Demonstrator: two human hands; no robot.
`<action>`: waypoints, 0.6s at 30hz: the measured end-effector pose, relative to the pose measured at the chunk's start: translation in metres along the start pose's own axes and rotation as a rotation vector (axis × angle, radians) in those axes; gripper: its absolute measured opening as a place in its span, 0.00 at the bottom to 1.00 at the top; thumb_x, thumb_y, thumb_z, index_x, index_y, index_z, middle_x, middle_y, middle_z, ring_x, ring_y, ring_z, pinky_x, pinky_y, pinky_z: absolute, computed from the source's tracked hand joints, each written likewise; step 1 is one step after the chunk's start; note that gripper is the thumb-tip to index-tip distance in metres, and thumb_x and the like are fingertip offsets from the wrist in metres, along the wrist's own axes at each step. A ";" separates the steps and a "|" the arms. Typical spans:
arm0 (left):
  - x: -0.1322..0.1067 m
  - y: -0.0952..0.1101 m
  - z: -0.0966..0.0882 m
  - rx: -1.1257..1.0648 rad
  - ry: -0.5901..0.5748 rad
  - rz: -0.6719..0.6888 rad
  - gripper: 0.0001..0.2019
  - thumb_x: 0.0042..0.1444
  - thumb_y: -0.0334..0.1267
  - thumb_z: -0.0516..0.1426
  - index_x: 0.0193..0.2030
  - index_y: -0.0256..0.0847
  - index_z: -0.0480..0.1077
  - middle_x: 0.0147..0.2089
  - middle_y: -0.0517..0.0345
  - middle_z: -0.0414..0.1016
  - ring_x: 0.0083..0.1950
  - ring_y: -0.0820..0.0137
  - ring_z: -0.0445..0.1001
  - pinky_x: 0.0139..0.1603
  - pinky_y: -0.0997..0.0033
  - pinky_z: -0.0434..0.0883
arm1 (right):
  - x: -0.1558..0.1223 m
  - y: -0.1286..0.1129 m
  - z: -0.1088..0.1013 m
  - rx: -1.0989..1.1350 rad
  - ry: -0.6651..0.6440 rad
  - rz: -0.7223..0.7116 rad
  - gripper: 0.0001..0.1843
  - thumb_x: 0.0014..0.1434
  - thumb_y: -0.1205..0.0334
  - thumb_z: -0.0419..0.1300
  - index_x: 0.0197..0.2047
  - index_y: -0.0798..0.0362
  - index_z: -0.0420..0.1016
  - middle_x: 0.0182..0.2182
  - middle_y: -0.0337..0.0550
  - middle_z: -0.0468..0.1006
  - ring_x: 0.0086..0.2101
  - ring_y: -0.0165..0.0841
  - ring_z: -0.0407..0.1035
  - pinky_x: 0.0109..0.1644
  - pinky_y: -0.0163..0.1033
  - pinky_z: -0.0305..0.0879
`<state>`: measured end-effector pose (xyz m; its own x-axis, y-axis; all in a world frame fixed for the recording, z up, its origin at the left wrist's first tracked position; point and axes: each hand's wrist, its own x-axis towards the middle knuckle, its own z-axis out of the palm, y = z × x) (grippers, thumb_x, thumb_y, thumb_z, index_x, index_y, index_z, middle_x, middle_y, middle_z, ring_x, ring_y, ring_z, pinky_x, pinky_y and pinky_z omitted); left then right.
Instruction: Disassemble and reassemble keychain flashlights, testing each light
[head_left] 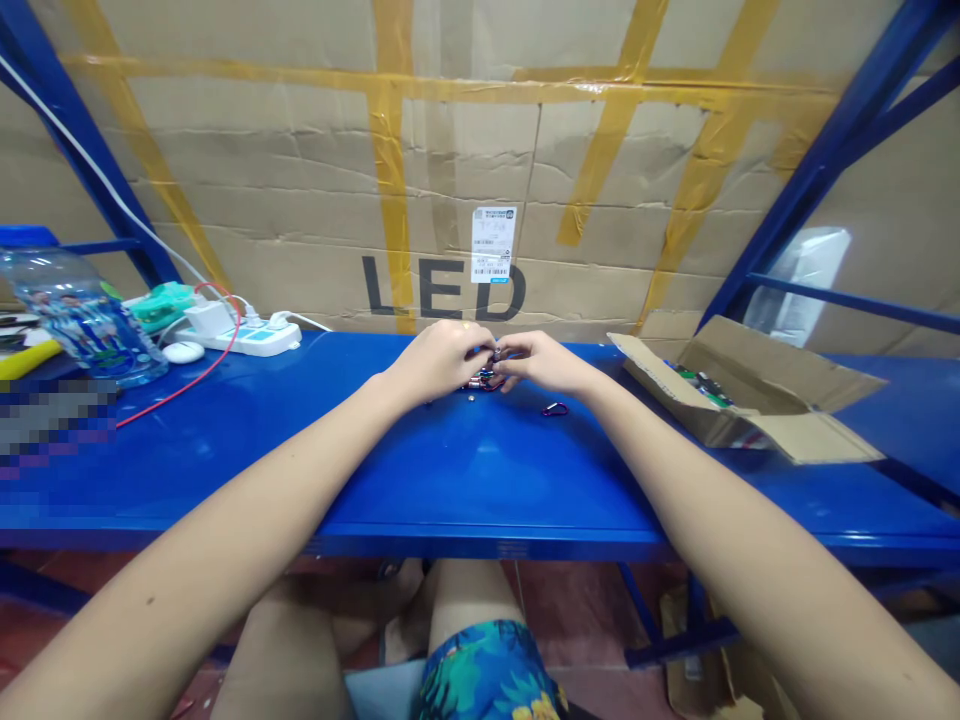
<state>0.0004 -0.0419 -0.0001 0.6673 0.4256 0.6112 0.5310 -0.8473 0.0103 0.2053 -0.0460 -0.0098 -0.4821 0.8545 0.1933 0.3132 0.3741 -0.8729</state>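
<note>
My left hand [444, 360] and my right hand [543, 362] meet over the middle of the blue table [465, 480], fingertips bent inward and almost touching. Both are closed in a pinch around something small and shiny, too small and too covered to name. Under the fingers lies a little heap of coloured metal pieces [477, 382], partly hidden by my left hand. A tiny silver piece [471, 398] rests just in front of the heap. To the right, below my right wrist, a purple carabiner [555, 409] lies flat on the table.
At right stands an open cardboard box [705, 420] holding green and dark items. A water bottle [82, 320], a white power strip [262, 338] and a red cable [202, 375] occupy the left. Behind rises a large taped carton [300, 200] between blue frame posts.
</note>
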 end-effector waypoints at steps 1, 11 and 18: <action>0.000 0.000 0.000 -0.002 0.005 -0.017 0.10 0.62 0.33 0.54 0.42 0.40 0.77 0.40 0.52 0.81 0.42 0.66 0.78 0.45 0.66 0.70 | 0.000 0.000 0.000 -0.006 0.006 0.000 0.04 0.57 0.71 0.62 0.37 0.57 0.76 0.34 0.45 0.80 0.33 0.33 0.77 0.37 0.40 0.79; -0.002 0.004 0.003 -0.022 -0.067 -0.051 0.07 0.61 0.35 0.54 0.40 0.40 0.74 0.40 0.53 0.78 0.40 0.68 0.75 0.42 0.68 0.68 | 0.000 0.002 0.003 -0.007 -0.043 -0.015 0.03 0.56 0.69 0.63 0.37 0.57 0.76 0.34 0.45 0.80 0.33 0.33 0.77 0.36 0.39 0.79; -0.001 0.005 -0.005 -0.005 -0.111 -0.167 0.08 0.57 0.33 0.54 0.42 0.40 0.72 0.37 0.53 0.78 0.35 0.68 0.73 0.34 0.70 0.64 | 0.000 0.003 -0.001 -0.006 -0.013 -0.005 0.04 0.56 0.69 0.64 0.37 0.57 0.76 0.35 0.46 0.81 0.34 0.34 0.77 0.37 0.39 0.79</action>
<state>0.0001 -0.0486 0.0031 0.6236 0.5927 0.5097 0.6367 -0.7634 0.1088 0.2070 -0.0440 -0.0120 -0.4941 0.8479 0.1920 0.3154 0.3806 -0.8693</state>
